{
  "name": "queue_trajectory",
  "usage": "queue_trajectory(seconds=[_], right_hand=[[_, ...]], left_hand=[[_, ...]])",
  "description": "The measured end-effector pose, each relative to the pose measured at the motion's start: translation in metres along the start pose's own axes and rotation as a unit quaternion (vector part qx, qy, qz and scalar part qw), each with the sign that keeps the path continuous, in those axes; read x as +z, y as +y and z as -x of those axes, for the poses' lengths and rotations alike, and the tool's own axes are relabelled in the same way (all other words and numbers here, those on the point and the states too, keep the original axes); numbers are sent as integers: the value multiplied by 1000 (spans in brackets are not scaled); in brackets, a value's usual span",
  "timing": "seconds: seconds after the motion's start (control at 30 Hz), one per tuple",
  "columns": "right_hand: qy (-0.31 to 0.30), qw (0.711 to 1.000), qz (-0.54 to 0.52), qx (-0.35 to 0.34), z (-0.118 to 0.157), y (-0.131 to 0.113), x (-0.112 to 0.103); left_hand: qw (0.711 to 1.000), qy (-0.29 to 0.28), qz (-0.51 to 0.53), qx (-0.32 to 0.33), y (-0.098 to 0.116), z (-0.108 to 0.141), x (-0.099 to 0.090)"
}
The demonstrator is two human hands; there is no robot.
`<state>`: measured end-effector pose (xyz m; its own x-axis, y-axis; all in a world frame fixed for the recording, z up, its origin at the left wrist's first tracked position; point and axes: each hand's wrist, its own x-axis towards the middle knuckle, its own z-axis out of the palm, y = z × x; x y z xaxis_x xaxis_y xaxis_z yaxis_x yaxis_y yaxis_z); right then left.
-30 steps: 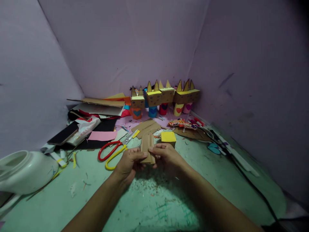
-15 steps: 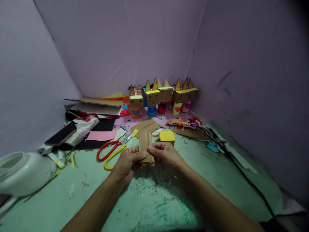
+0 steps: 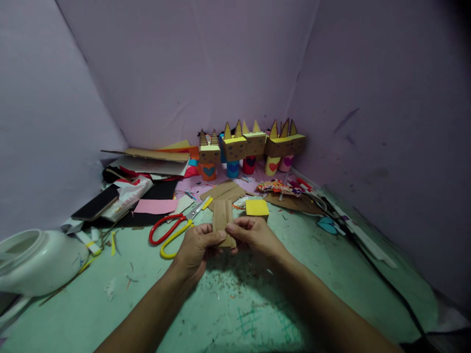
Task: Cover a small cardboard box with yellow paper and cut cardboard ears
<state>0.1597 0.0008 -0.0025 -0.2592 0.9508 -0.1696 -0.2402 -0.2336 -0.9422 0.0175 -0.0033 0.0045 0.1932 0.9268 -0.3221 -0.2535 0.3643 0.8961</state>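
Note:
Both my hands hold one strip of brown cardboard [image 3: 222, 214] upright over the green table. My left hand [image 3: 200, 245] pinches its lower left side, thumb on the front. On the right edge, my right hand [image 3: 252, 238] grips with thumb and fingers; the strip shows lengthwise crease lines there. Scissors [image 3: 172, 231] with one red and one yellow handle lie open just left of my left hand. Behind my right hand sits a small box with a yellow top [image 3: 256, 208]. A flat brown cardboard piece [image 3: 224, 190] lies behind the strip.
Several cardboard figures with pointed ears [image 3: 234, 147] stand along the back wall. Stacked cardboard and paper [image 3: 154, 162] fill the back left. A white pot [image 3: 44, 262] lies at the left edge. A black cable [image 3: 382, 274] runs along the right side.
The whole view has shifted slightly, so things appear a little further right. Both hands keep their hold on the cardboard strip, with little visible finger movement.

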Motion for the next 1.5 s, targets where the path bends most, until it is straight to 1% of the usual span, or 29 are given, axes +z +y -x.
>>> queue_trajectory(seconds=[0.23, 0.33, 0.43, 0.47, 0.57, 0.6, 0.63, 0.77, 0.83, 0.97, 1.07, 1.13, 1.2, 1.23, 1.27, 1.3, 1.33, 1.37, 1.4, 1.43, 1.47, 1.5], right_hand=[[19, 1000, 5, 12, 3, -5, 2], [46, 999, 11, 27, 1, -4, 2], [52, 998, 16, 13, 0, -2, 1], [49, 999, 12, 5, 0, -2, 1], [55, 998, -1, -20, 1, -2, 0], [57, 998, -2, -26, 1, -2, 1], [57, 998, 0, -30, 2, -2, 1], [60, 997, 23, -38, 2, -2, 4], [61, 997, 23, -32, 1, -1, 5], [37, 999, 9, -10, 1, 0, 4], [49, 998, 22, -17, 1, -1, 3], [58, 998, 23, -23, 1, -1, 3], [64, 998, 7, -25, 1, -2, 3], [71, 997, -8, -23, 1, -3, 3], [79, 996, -26, -16, 1, -4, 2], [88, 995, -46, -8, 1, -5, 2], [98, 993, -64, -2, 1, -6, 2], [105, 991, -79, 1, 1, -7, 1], [110, 990, -89, -1, 2, -8, 1], [110, 989, -93, -7, 2, -8, 0], [108, 990, -95, -15, 3, -9, -1], [104, 990, -95, -24, 3, -10, -1]], left_hand=[[1000, -5, -7, 14, -1, 0, 1], [1000, -2, -14, 25, -4, 1, 2], [999, 9, -29, 42, -6, 0, 1], [999, 3, -31, 44, -6, 0, 0], [998, -47, -33, 36, -2, 2, -1], [997, -55, -34, 38, 0, 3, -1], [997, -54, -39, 41, 2, 4, -1], [997, -15, -55, 61, 4, 6, 2], [997, -11, -50, 65, 2, 5, 3], [996, -10, -51, 69, -2, 2, 0], [993, -5, -90, 74, -4, 0, -2], [989, -24, -131, 68, 0, 0, -3], [983, -51, -165, 56, 8, 1, -6], [981, -49, -177, 57, 14, 2, -8], [979, -31, -192, 65, 21, 3, -12], [973, 2, -215, 80, 28, 4, -16], [961, 43, -253, 104, 34, 5, -22], [939, 72, -313, 124, 39, 7, -28], [905, 96, -390, 143, 42, 9, -35], [856, 104, -482, 155, 44, 11, -43], [801, 102, -570, 149, 43, 13, -50], [753, 94, -637, 137, 40, 15, -56]])
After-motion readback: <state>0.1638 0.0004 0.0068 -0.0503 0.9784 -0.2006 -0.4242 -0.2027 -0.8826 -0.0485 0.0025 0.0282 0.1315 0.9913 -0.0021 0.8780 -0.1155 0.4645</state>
